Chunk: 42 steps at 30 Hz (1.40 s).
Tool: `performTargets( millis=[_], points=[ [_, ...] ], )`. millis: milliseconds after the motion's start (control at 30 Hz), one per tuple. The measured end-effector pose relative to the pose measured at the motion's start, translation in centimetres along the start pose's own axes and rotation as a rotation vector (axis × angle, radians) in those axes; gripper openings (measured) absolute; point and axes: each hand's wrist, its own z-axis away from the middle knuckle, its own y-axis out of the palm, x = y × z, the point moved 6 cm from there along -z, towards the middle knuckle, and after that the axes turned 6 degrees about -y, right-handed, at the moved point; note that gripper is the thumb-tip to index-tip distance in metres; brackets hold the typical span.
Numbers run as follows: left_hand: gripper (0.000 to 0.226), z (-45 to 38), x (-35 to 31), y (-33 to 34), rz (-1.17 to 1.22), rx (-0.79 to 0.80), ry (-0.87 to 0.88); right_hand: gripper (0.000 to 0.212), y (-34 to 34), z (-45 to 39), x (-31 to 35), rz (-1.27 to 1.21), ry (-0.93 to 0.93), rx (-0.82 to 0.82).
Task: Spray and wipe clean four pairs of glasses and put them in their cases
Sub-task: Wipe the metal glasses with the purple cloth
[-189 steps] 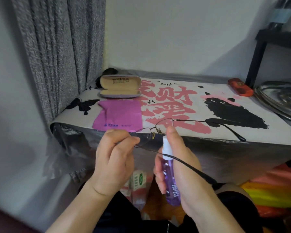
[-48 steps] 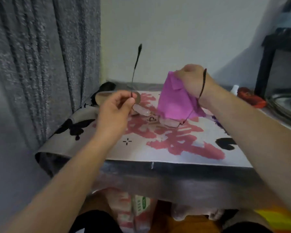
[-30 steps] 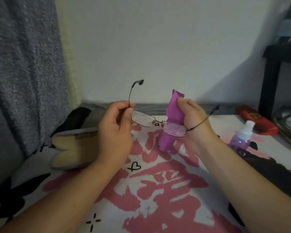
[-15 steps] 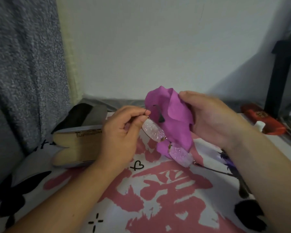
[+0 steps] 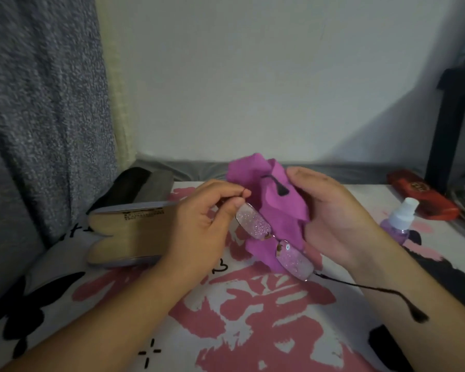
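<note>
Glasses [image 5: 275,241] hang in the air above the printed table cover [image 5: 266,318], thin wire frame and rimless lenses wet with droplets, so they look light, slippery and easy to bend; the left hand [image 5: 202,224] pinches them at the corner of one lens, near the hinge. The right hand [image 5: 330,210] holds the soft purple cloth [image 5: 277,210] behind the lenses, its fingers probably curled into it; the best hold is at the frame ends, not the wet glass.

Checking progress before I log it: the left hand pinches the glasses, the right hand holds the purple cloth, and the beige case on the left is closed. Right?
Not quite. The head view shows the beige case open, not closed. The rest stands: the left hand pinches the glasses and the right hand holds the purple cloth.
</note>
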Motion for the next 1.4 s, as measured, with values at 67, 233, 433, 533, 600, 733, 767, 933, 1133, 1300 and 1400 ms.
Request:
performTargets(
  millis=[67, 233, 433, 533, 600, 733, 767, 933, 1133, 1300, 1400],
  points=[
    [0.027, -1.4, -0.7, 0.1, -0.030, 0.029, 0.025, 0.034, -0.3, -0.2, 0.2, -0.014, -0.015, -0.001],
    [0.023, -2.1, -0.5, 1.4, -0.046, 0.002, 0.019, 0.021, -1.2, -0.3, 0.0, 0.372, -0.120, -0.142],
    [0.028, -1.3, 0.2, 0.6, -0.035, -0.041, -0.008, 0.027, -0.9, -0.1, 0.2, 0.464, -0.110, -0.057],
    [0.029, -1.0, 0.0, 1.0, -0.041, 0.012, 0.001, 0.021, -0.4, 0.0, 0.5, 0.404, -0.150, -0.060],
    [0.034, -0.8, -0.1, 1.0, -0.035, 0.010, 0.011, 0.017, -0.4, 0.1, 0.8, 0.350, -0.174, -0.073],
    [0.033, -0.7, -0.3, 0.9, -0.055, 0.002, 0.020, 0.018, -0.2, 0.1, 0.2, 0.360, -0.098, 0.001],
    [0.031, -0.6, -0.4, 1.0, -0.061, 0.007, 0.026, 0.016, 0.0, 0.2, -0.1, 0.399, -0.067, 0.033],
    [0.022, -0.6, -0.5, 0.8, -0.057, 0.000, 0.019, 0.016, -0.4, 0.3, -0.9, 0.517, 0.009, -0.036],
    [0.031, -0.6, -0.5, 0.5, -0.047, -0.044, 0.000, 0.038, -0.9, 0.5, -0.7, 0.360, 0.108, -0.009],
    [0.028, -0.6, -0.5, 0.5, -0.032, -0.035, -0.003, 0.011, -0.5, 0.8, -0.5, 0.458, 0.115, 0.103],
    [0.031, -0.5, -0.7, 0.8, -0.023, 0.002, 0.018, 0.008, -0.4, 0.8, -0.7, 0.449, 0.104, 0.054]
  ],
)
